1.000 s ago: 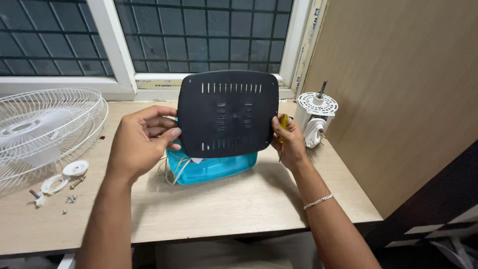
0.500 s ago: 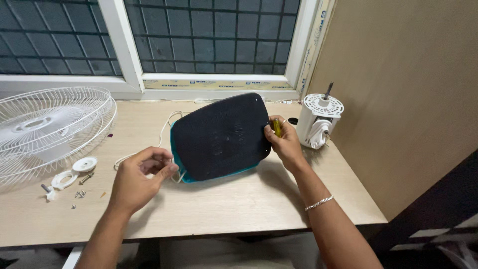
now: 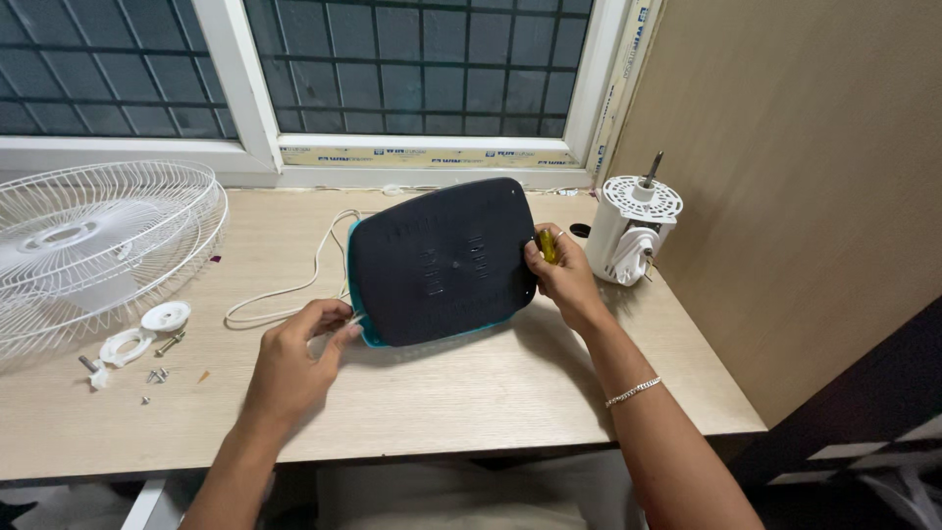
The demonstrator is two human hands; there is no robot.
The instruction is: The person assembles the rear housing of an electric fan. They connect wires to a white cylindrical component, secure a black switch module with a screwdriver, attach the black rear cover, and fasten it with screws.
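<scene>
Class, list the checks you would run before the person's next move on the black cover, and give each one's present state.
1. Black cover lies flat on the blue base: ok.
2. Left hand touches the base's near-left corner: ok.
3. Right hand steadies the cover's right edge: ok.
4. Yellow screwdriver in the right hand: ok.
5. Screws within reach on the table: ok.
6. White cord free of the seam: cannot tell.

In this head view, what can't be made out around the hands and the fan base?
- Inside of the teal base: covered by the black cover.
- Yellow-handled tool: mostly hidden in the right hand.
- Small screws: too small to count.
- Fan guard: cut off by the left edge.
- Left hand fingertips: curled under.
</scene>
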